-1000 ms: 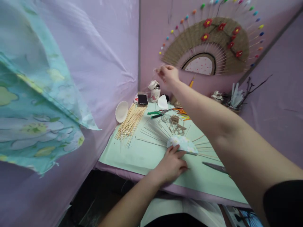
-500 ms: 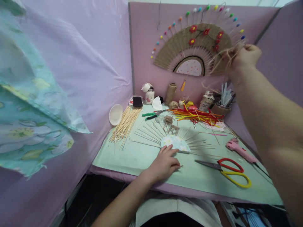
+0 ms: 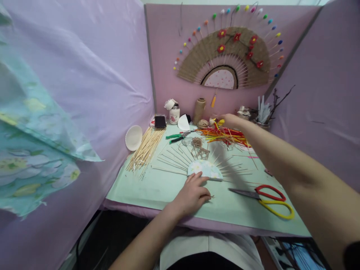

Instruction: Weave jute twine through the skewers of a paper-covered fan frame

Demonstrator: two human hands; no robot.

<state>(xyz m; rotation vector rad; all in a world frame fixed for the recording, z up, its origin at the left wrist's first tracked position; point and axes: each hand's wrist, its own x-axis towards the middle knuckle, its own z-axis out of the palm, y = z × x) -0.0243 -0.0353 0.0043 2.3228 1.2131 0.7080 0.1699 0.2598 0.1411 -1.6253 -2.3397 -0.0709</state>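
Observation:
My left hand [image 3: 197, 189] lies on the table with its fingers spread, its fingertips on the lower edge of a floral half-round piece [image 3: 206, 168]. Thin sticks fan out from that piece over the green surface. A small bit of twine shows by the left thumb. My right hand [image 3: 228, 120] reaches to the back of the table, over the red, orange and yellow pipe cleaners [image 3: 222, 135]. Its fingers are too small and hidden to tell what they hold.
Scissors [image 3: 260, 198] with red and yellow handles lie at the right front. Bamboo sticks [image 3: 147, 148] and a white dish [image 3: 133, 138] are at the left. Green-handled pliers [image 3: 176, 138], a twine spool [image 3: 199, 109] and a jar [image 3: 174, 114] stand or lie farther back. A decorated fan [image 3: 236, 52] hangs on the back panel.
My right hand has moved down and left from the hanging fan to the back of the table. The pale strands it held up are no longer visible. My left hand stays on the floral piece.

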